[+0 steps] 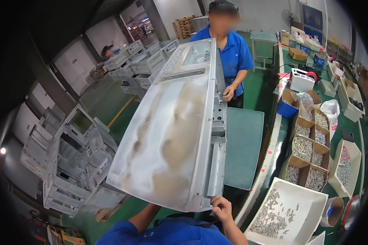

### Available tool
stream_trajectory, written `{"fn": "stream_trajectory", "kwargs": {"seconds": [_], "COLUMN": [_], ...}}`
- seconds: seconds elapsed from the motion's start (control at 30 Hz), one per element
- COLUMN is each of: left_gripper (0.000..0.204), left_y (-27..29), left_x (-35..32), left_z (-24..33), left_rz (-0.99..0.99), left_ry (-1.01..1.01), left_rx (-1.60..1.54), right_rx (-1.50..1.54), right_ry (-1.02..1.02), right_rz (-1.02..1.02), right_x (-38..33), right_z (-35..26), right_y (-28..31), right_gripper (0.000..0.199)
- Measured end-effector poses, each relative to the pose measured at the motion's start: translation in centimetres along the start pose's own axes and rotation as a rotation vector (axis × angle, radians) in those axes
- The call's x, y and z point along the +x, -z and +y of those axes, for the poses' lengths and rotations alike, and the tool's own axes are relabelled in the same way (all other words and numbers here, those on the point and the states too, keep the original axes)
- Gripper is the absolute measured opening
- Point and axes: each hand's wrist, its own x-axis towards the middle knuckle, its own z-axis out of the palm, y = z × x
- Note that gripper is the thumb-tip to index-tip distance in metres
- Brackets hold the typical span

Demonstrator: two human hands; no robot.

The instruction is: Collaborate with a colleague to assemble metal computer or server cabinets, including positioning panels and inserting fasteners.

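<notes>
Probably heavy but stiff, the metal cabinet (180, 122) lies between the wearer (180, 232) and a co-worker (238, 55), best held by its corners; the right hand (222, 209) pinches one, the left hand's grip is hidden.

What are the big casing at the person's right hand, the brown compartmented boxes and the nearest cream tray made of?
Casing: probably sheet metal, dull grey-white with brownish smears, judging by thin folded edges and cut-out openings.
Boxes: likely cardboard, matt brown with thin, flat walls.
Tray: perhaps moulded plastic, smooth with rounded corners; coated metal can't be excluded.
</notes>
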Motion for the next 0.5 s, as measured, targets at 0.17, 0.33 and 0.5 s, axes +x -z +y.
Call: {"fn": "stream_trajectory", "kwargs": {"seconds": [0.17,0.33,0.5], "left_gripper": [0.035,0.04,0.045], "left_y": [1.1,1.1,2.3], "left_x": [0.5,0.3,0.3], "left_z": [0.2,1.3,3.3], "left_rz": [-0.079,0.028,-0.095], "left_ry": [0.098,0.135,0.088], "left_rx": [-0.026,-0.105,-0.092], "right_rx": [-0.045,-0.057,-0.095], "right_ry": [0.044,0.087,0.014], "right_rz": [0.067,0.064,0.038], "right_x": [0.0,0.3,1.1], "right_z": [-0.4,0.0,-0.5], "right_y": [-0.8,-2.2,-5.0], "right_gripper": [0.035,0.032,0.024]}}
